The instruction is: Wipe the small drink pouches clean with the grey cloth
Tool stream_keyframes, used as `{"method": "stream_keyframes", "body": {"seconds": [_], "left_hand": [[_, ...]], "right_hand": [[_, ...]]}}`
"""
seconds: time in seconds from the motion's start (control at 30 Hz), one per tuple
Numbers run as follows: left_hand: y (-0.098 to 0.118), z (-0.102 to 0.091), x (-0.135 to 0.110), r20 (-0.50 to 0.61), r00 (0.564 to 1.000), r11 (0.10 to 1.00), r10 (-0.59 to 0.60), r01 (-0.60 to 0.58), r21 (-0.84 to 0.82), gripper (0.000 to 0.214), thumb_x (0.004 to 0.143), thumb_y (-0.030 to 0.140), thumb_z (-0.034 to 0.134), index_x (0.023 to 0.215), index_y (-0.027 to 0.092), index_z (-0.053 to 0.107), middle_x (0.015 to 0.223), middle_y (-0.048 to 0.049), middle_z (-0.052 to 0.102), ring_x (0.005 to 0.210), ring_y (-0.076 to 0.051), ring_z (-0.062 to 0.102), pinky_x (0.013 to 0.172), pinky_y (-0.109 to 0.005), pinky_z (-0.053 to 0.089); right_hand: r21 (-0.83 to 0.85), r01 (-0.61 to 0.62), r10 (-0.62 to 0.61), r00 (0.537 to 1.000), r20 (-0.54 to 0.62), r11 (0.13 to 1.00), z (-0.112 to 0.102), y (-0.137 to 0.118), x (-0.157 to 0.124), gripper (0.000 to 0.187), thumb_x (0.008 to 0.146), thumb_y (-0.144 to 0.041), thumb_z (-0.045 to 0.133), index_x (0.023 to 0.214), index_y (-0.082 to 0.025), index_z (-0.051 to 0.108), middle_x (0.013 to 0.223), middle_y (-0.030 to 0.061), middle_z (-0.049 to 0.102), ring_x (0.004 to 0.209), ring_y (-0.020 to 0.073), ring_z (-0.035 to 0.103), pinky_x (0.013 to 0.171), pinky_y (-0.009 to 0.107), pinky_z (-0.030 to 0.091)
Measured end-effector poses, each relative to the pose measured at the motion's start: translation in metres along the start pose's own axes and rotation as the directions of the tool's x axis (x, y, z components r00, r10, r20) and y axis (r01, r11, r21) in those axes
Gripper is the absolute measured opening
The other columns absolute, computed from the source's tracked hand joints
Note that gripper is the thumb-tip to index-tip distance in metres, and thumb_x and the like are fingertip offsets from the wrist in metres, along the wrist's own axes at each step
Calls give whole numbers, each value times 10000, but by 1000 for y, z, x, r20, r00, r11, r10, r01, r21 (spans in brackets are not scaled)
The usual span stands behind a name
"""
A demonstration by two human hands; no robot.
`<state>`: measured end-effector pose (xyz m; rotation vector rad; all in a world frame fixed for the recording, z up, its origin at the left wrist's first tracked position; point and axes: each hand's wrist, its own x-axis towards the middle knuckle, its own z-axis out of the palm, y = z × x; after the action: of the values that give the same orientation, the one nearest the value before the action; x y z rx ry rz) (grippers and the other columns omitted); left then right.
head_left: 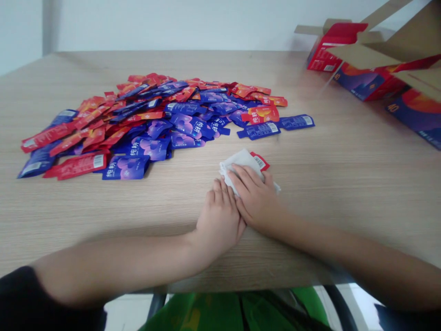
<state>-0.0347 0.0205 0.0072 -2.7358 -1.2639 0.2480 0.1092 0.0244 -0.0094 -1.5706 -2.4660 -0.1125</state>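
Observation:
A folded white cloth [243,159] lies on the table in front of me. My right hand [257,197] presses down on it, fingers bent over the fabric. From under the cloth's far right edge sticks out the end of a red pouch [260,161] with a barcode; its other end is hidden. My left hand [220,211] rests against the right one at the cloth's near left edge. Its fingers are held together and bent down to the table, and what is under them, if anything, cannot be seen.
A large heap of red and blue flat pouches [148,119] spreads over the left and middle of the table [327,184]. Two blue pouches [296,122] lie at its right end. At the back right stand opened red and blue cardboard boxes [365,82] with flaps up.

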Motion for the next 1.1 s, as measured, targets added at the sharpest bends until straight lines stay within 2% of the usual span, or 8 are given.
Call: {"method": "stream_keyframes", "body": {"seconds": [0.17, 0.37, 0.47, 0.67, 0.87, 1.0, 1.1], "left_hand": [[1, 1, -1, -17, 1000, 1000, -16, 16, 9, 689, 952, 401, 402, 1400, -121, 429, 1452, -348, 402, 1347, -465, 433, 993, -484, 448], [2, 3, 0, -34, 999, 999, -39, 40, 32, 720, 956, 437, 402, 1421, -112, 401, 1455, -342, 403, 1345, -438, 451, 974, -466, 458], [2, 3, 0, -26, 999, 997, -46, 47, 56, 717, 958, 457, 389, 1431, -82, 409, 1467, -314, 407, 1354, -415, 450, 984, -452, 456], [3, 3, -1, -29, 999, 998, -39, 41, 58, 740, 966, 450, 377, 1428, -129, 375, 1454, -356, 391, 1350, -440, 442, 987, -458, 460], [3, 3, 0, -22, 998, 998, -58, 58, 27, 751, 962, 463, 377, 1429, -125, 375, 1476, -346, 361, 1361, -437, 430, 1022, -478, 441], [2, 2, 0, -16, 998, 998, -61, 61, -2, 752, 958, 453, 386, 1431, -131, 367, 1481, -354, 341, 1376, -445, 402, 1034, -485, 437], [2, 1, 1, 11, 998, 998, -58, 59, -20, 747, 953, 436, 389, 1432, -136, 360, 1488, -358, 320, 1392, -457, 366, 1050, -491, 425]], "right_hand": [[27, -4, 3, 1000, 30, 1000, -4, 14, -1, 548, 947, -320, 373, 1460, -132, 416, 1557, 130, 393, 1378, 287, 366, 1018, 488, 297], [-29, -237, 237, 971, 17, 971, -3, 51, 9, 552, 961, -322, 350, 1473, -117, 375, 1552, 147, 396, 1387, 296, 370, 1016, 521, 341], [-23, -253, 254, 967, 28, 967, -2, 61, 14, 541, 960, -329, 359, 1462, -128, 390, 1534, 150, 420, 1365, 299, 397, 994, 509, 376], [-76, -220, 224, 974, 38, 972, -9, 49, 5, 539, 943, -315, 388, 1438, -109, 430, 1496, 167, 456, 1310, 327, 430, 981, 508, 399], [-110, -191, 196, 980, 30, 975, -13, 39, -5, 523, 927, -294, 408, 1418, -122, 458, 1433, 185, 491, 1259, 361, 452, 925, 525, 416], [-78, -207, 208, 978, -3, 975, -8, 29, -2, 534, 925, -277, 391, 1423, -90, 436, 1455, 201, 475, 1305, 351, 420, 949, 527, 370], [-35, -145, 145, 989, -15, 989, -4, 15, 1, 565, 930, -244, 352, 1460, -48, 365, 1493, 199, 451, 1341, 316, 393, 1001, 530, 305]]}}
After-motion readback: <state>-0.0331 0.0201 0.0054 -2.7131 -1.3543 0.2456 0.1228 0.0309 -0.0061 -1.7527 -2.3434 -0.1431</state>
